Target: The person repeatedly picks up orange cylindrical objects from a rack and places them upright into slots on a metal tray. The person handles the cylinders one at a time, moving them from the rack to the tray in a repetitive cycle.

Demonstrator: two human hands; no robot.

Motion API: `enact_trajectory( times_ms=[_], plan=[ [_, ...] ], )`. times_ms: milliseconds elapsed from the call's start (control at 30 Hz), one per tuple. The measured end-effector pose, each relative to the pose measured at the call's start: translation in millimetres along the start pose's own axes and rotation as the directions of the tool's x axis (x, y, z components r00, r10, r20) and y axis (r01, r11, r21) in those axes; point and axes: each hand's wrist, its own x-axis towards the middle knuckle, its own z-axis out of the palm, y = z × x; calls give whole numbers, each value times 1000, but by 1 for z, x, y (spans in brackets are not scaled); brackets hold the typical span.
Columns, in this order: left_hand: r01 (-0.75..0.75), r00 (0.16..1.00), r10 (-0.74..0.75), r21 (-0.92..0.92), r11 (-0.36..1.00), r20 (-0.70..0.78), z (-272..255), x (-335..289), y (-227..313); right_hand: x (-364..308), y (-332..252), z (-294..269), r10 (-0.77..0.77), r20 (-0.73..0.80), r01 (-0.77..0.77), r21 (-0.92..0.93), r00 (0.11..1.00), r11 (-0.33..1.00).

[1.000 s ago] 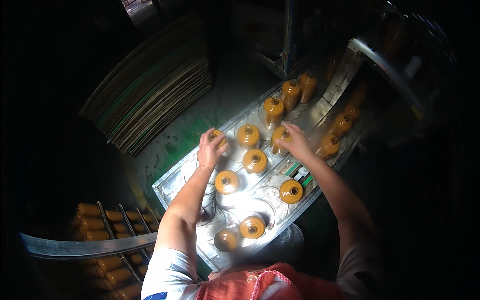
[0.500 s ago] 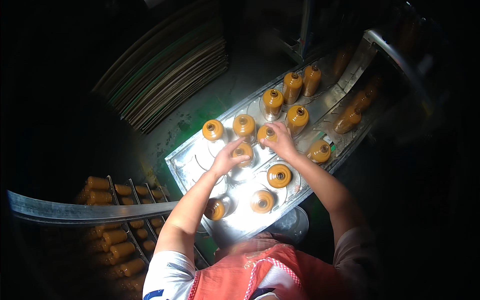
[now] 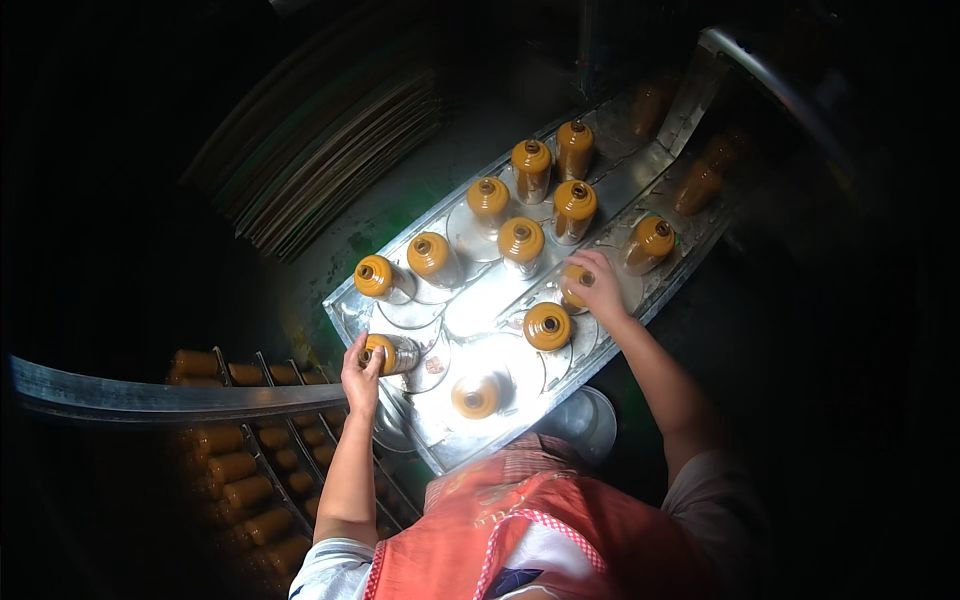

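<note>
Conveyor: long grey metal conveyor (image 3: 470, 312) with raised edges and round plates, running away from the person toward the upper right, a bright patch of light on its near part.
Left hand: the left hand (image 3: 362, 378) is at the conveyor's left end, fingers and thumb curled narrow, holding an orange, dome-shouldered bottle (image 3: 396, 356) with a clear lower part; whether that bottle is tilted is hard to tell.
Right hand: the right hand (image 3: 597, 288) is over the conveyor's right side, fingers bent around the top of a similar orange bottle (image 3: 573, 289); whether it is lifted cannot be told.
Bottles: other orange bottles (image 3: 521, 242) stand spaced along the conveyor, one just beside the right hand's; those toward its far end are dim.
Rack: dark slatted rack (image 3: 262, 455), left of the conveyor, with orange bottles lying on it.
Rail: curved silver metal rail (image 3: 170, 398), left of the conveyor, in front of the rack.
Sheets: tall stack of thin flat sheets (image 3: 325, 170), beyond the conveyor's left edge.
Apron: red cloth apron with checked trim (image 3: 430, 545), at the conveyor's near side.
</note>
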Motion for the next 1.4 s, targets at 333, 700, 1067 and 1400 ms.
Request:
enact_trajectory(
  times_ms=[333, 700, 1067, 1400],
  plan=[
    [-201, 957, 207, -48, 978, 205, 34, -54, 44, 32, 39, -46, 169, -335, -173, 18, 927, 985],
    [-317, 837, 237, 85, 945, 493, 82, -98, 80, 125, 1, 0, 224, -246, -221, 40, 943, 975],
    [-113, 924, 191, -240, 964, 331, 27, -67, 88, 215, 45, 22, 155, -378, -110, 137, 913, 984],
    [74, 950, 44, -360, 930, 309, 25, -59, 111, 253, 22, 117, 307, -92, -304, 47, 947, 951]
  ],
)
